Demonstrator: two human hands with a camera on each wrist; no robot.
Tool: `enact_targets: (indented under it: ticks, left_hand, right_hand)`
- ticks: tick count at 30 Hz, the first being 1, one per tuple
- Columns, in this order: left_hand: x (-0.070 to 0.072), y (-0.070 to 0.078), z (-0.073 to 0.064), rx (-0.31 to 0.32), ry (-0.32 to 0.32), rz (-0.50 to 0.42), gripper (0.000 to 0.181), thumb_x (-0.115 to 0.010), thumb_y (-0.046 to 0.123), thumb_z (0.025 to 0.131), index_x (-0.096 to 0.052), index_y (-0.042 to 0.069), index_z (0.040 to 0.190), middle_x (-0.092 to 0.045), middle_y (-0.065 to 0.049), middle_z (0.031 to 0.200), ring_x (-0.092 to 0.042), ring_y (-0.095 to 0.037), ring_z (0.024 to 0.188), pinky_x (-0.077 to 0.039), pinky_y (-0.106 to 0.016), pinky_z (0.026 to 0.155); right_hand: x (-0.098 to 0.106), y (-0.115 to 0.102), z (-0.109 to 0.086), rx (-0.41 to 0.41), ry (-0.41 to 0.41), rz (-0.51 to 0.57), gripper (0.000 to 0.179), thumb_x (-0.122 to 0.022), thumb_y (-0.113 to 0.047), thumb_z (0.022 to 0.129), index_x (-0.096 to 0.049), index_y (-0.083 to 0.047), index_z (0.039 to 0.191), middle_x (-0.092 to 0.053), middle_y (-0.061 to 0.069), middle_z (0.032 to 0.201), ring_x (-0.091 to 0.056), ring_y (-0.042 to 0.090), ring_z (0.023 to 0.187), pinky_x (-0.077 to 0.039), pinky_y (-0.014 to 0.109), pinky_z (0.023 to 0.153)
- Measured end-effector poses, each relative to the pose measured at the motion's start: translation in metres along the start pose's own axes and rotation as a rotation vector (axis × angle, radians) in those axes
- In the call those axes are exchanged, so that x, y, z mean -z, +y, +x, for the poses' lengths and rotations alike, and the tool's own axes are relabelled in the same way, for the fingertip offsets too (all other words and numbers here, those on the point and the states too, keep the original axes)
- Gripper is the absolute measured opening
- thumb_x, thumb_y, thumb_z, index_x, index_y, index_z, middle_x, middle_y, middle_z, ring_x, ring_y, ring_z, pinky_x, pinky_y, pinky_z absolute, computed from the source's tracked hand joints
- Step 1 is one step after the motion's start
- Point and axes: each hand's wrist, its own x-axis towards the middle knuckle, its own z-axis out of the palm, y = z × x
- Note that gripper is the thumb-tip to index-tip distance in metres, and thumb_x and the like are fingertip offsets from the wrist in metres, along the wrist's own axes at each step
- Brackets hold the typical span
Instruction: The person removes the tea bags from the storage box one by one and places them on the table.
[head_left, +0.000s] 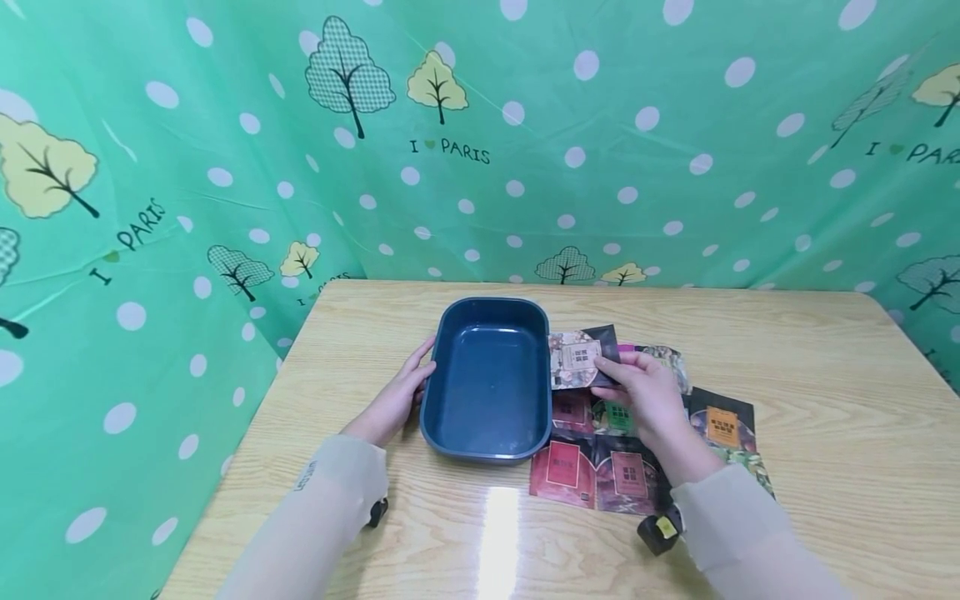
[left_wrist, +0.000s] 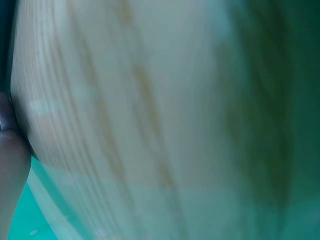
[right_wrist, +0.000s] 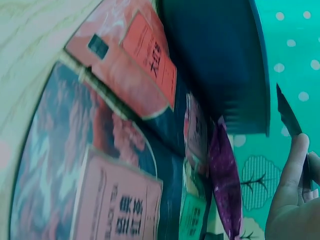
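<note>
My left hand (head_left: 401,387) lies against the left wall of a dark blue plastic bin (head_left: 491,392), its fingers fairly straight along the side. Part of that hand (left_wrist: 12,155) shows at the edge of the left wrist view, by the wood tabletop. A flat tea packet (head_left: 581,358) with a pale label and a dark end is pinched in my right hand (head_left: 648,392), close beside the bin's right rim. Below it lie several more packets, among them a red one (head_left: 562,473) and a dark one with a pink "BLACK TEA" label (right_wrist: 117,200).
An orange-labelled packet (head_left: 722,427) lies right of my right wrist. A purple packet (right_wrist: 225,180) stands out near the bin in the right wrist view. The wooden table (head_left: 847,417) meets a green patterned curtain (head_left: 600,167) at the back and left.
</note>
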Motion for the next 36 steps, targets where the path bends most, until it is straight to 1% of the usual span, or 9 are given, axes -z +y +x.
enact_targets:
  ticks: [6, 12, 15, 20, 25, 28, 30, 33, 36]
  left_hand:
    - [0.0, -0.001, 0.0, -0.014, 0.003, 0.001, 0.055, -0.033, 0.038, 0.108, -0.013, 0.035, 0.159, -0.055, -0.015, 0.136, -0.055, -0.013, 0.111, -0.04, -0.029, 0.097]
    - [0.0, -0.002, 0.001, -0.015, -0.008, -0.006, 0.055, -0.033, 0.038, 0.108, -0.012, 0.036, 0.159, -0.051, -0.016, 0.141, -0.053, -0.018, 0.117, -0.037, -0.029, 0.099]
    - [0.0, -0.002, 0.001, -0.012, -0.012, -0.007, 0.055, -0.033, 0.038, 0.108, -0.012, 0.036, 0.159, -0.05, -0.016, 0.142, -0.052, -0.019, 0.118, -0.037, -0.029, 0.099]
    - [0.0, -0.002, 0.001, -0.003, -0.004, -0.006, 0.055, -0.033, 0.038, 0.108, -0.013, 0.036, 0.159, -0.049, -0.016, 0.144, -0.051, -0.021, 0.12, -0.036, -0.029, 0.099]
    - [0.001, -0.001, 0.001, 0.005, -0.004, -0.008, 0.055, -0.034, 0.039, 0.108, -0.013, 0.037, 0.159, -0.045, -0.015, 0.149, -0.048, -0.025, 0.127, -0.035, -0.03, 0.101]
    - [0.0, -0.001, 0.0, 0.007, -0.007, -0.01, 0.055, -0.034, 0.04, 0.107, -0.013, 0.038, 0.159, -0.045, -0.014, 0.149, -0.048, -0.025, 0.128, -0.035, -0.03, 0.101]
    - [0.0, -0.001, 0.0, 0.006, -0.006, -0.01, 0.055, -0.034, 0.04, 0.107, -0.013, 0.038, 0.158, -0.046, -0.014, 0.149, -0.048, -0.025, 0.128, -0.035, -0.031, 0.102]
    - [0.0, -0.001, 0.0, 0.006, -0.004, -0.008, 0.055, -0.034, 0.041, 0.107, -0.013, 0.039, 0.158, -0.045, -0.012, 0.15, -0.047, -0.025, 0.129, -0.033, -0.033, 0.105]
    - [0.0, -0.001, 0.001, 0.01, 0.0, -0.005, 0.055, -0.035, 0.041, 0.107, -0.013, 0.039, 0.158, -0.041, -0.011, 0.153, -0.044, -0.027, 0.133, -0.03, -0.038, 0.109]
  right_hand:
    - [0.017, -0.005, -0.001, 0.008, 0.02, 0.012, 0.022, -0.065, -0.009, 0.096, -0.05, -0.001, 0.109, -0.057, -0.003, 0.096, -0.068, 0.006, 0.071, -0.058, 0.023, 0.075]
    - [0.038, -0.008, 0.001, 0.018, 0.041, 0.067, 0.02, -0.068, -0.009, 0.093, -0.052, -0.004, 0.105, -0.063, -0.007, 0.089, -0.069, 0.006, 0.071, -0.058, 0.022, 0.073]
    - [0.05, -0.01, 0.002, 0.024, 0.038, 0.086, 0.021, -0.069, -0.009, 0.093, -0.053, -0.004, 0.106, -0.064, -0.007, 0.09, -0.07, 0.006, 0.071, -0.057, 0.022, 0.073]
    - [0.07, -0.013, 0.005, 0.031, 0.058, 0.1, 0.023, -0.071, -0.008, 0.091, -0.054, -0.004, 0.106, -0.066, -0.006, 0.089, -0.071, 0.008, 0.07, -0.058, 0.023, 0.072]
    - [0.09, -0.015, 0.008, 0.023, 0.099, 0.063, 0.022, -0.073, -0.013, 0.09, -0.057, -0.009, 0.104, -0.067, -0.008, 0.086, -0.07, 0.009, 0.067, -0.057, 0.022, 0.069]
    - [0.103, -0.014, 0.009, 0.009, 0.121, 0.009, 0.026, -0.074, -0.019, 0.09, -0.056, -0.01, 0.106, -0.066, -0.01, 0.085, -0.068, 0.008, 0.065, -0.057, 0.021, 0.067]
    - [0.112, -0.013, 0.01, 0.001, 0.131, -0.002, 0.029, -0.075, -0.02, 0.089, -0.055, -0.01, 0.107, -0.065, -0.011, 0.086, -0.066, 0.008, 0.066, -0.057, 0.021, 0.066]
    - [0.126, -0.011, 0.011, -0.002, 0.143, 0.001, 0.024, -0.076, -0.02, 0.088, -0.058, -0.012, 0.103, -0.065, -0.011, 0.085, -0.066, 0.007, 0.067, -0.056, 0.021, 0.065]
    - [0.14, -0.008, 0.012, -0.001, 0.154, 0.018, 0.016, -0.077, -0.017, 0.087, -0.063, -0.016, 0.095, -0.066, -0.011, 0.083, -0.066, 0.008, 0.068, -0.056, 0.02, 0.064]
